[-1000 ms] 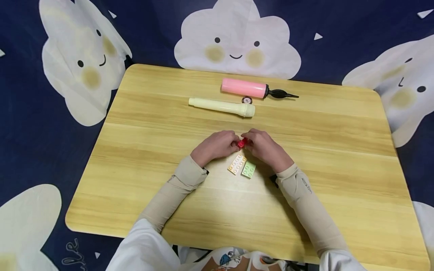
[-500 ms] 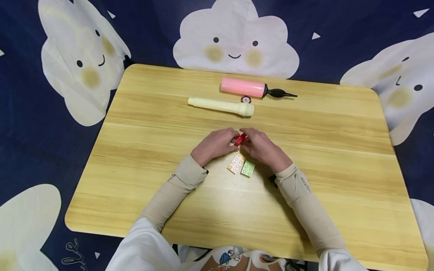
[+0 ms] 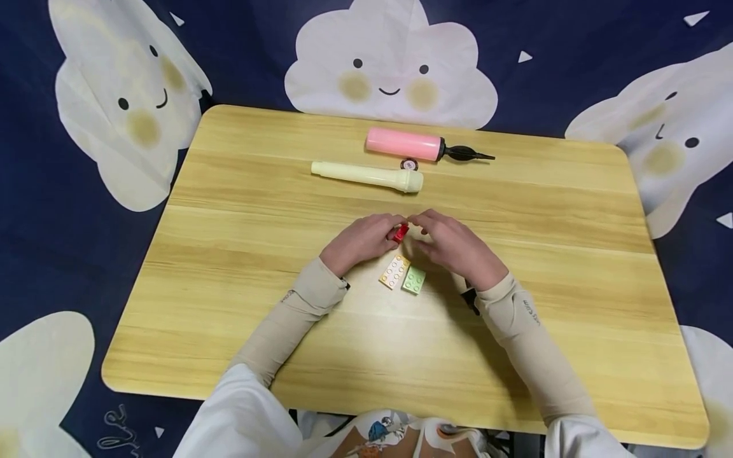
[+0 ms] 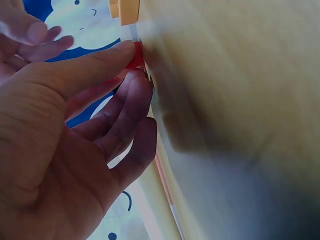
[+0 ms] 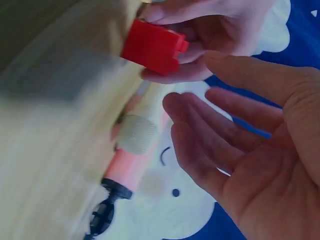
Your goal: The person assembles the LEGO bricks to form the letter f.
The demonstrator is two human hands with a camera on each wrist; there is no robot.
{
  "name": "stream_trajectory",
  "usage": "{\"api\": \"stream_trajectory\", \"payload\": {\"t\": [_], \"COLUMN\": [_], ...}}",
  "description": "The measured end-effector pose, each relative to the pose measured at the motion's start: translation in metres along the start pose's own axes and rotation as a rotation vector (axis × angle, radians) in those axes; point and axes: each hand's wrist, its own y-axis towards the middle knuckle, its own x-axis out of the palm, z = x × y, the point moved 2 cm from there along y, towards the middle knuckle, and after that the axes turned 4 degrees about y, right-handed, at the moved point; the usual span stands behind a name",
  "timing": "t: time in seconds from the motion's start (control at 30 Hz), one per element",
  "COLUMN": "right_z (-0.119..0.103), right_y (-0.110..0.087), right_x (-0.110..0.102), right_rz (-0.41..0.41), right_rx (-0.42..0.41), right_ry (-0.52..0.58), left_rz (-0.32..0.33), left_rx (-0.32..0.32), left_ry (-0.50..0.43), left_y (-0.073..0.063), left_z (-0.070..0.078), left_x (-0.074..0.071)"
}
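Between thumb and fingers, my left hand [image 3: 366, 239] pinches a red toy building block [image 5: 154, 47] close over the table. Its studs face my right hand in the right wrist view. My right hand [image 3: 455, 245] is just to the right of the block, fingers loosely bent, with nothing in its grasp. Nearer my body lie two more building blocks, studs up: a white and orange block [image 3: 394, 271] and, close at its right, a smaller light green block [image 3: 413, 280]. In the left wrist view, my thumb and fingers cover most of the red block.
Beyond the hands, a cream microphone-shaped stick [image 3: 366, 176] lies across the wooden table [image 3: 240, 280]. Behind it are a pink hand pump [image 3: 403, 144] with a black nozzle and a small dark round disc [image 3: 409, 165]. A blue cloud-print cloth [image 3: 246, 51] surrounds the table.
My right hand has let go of the red block and drawn slightly right. The block stays in my left hand, turned a little. The head view has shifted slightly.
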Motion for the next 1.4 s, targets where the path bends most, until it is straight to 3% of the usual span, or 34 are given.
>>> {"api": "stream_trajectory", "payload": {"t": [0.23,0.33,0.6,0.77,1.03,1.4], "right_z": [-0.018,-0.024,-0.034,-0.035,-0.037,-0.037], "right_y": [0.004,0.006,0.007,0.006,0.004,0.006], "right_x": [0.007,0.013,0.036,0.047,0.054,0.061], "right_rz": [-0.043,-0.075,-0.271,-0.332,-0.309,-0.189], "right_rx": [-0.193,-0.223,-0.072,0.001,0.004,-0.045], "right_ry": [-0.058,-0.094,-0.216,-0.283,-0.295,-0.289], "left_rz": [0.002,0.006,0.002,0.006,0.013,0.017], "left_rx": [-0.024,-0.036,-0.07,-0.084,-0.093,-0.093], "left_ry": [-0.023,-0.024,-0.011,-0.016,-0.028,-0.041], "left_y": [-0.002,-0.005,-0.012,-0.016,-0.02,-0.023], "left_z": [-0.005,-0.008,-0.013,-0.014,-0.017,-0.02], "left_x": [-0.002,-0.003,-0.007,-0.009,-0.01,-0.01]}}
